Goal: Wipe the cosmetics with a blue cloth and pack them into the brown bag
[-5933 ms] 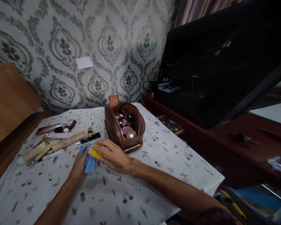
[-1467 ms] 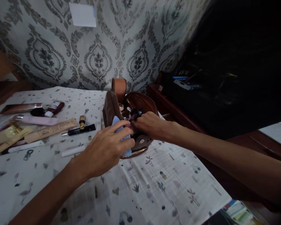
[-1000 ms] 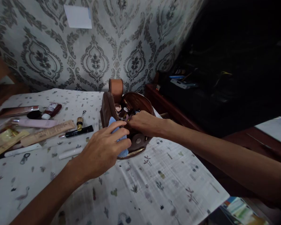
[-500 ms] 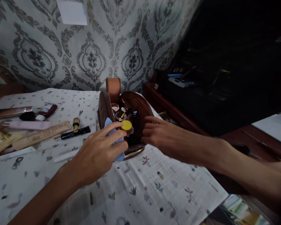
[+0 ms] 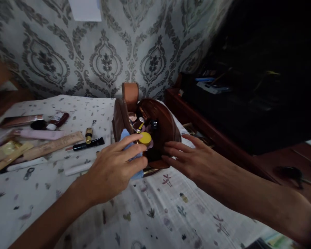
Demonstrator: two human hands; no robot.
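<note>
A brown cosmetic bag (image 5: 118, 119) stands unzipped on the cloth-covered table, with small cosmetics inside, among them a round container with a yellow lid (image 5: 145, 138). My left hand (image 5: 119, 159) is closed on a folded blue cloth (image 5: 137, 174) at the bag's front left edge. Its index finger reaches the yellow lid; the thumb is out of sight. At the bag's right side, my right hand (image 5: 188, 155) has its fingers stretched and apart, the tips at the rim and lining. Nothing shows in that hand.
Left of the bag lie several cosmetic tubes, including a beige tube (image 5: 54, 144) and a lilac tube (image 5: 41, 134), a dark red bottle (image 5: 59, 119), a small gold-and-black bottle (image 5: 88, 135) and a white stick (image 5: 79, 168). Patterned wallpaper rises behind; dark red furniture (image 5: 182, 107) borders the right.
The view has shifted slightly, moving the bag right in the picture. My right hand's fingers have spread and sit lower on the bag's right side. My left hand keeps its hold on the blue cloth.
</note>
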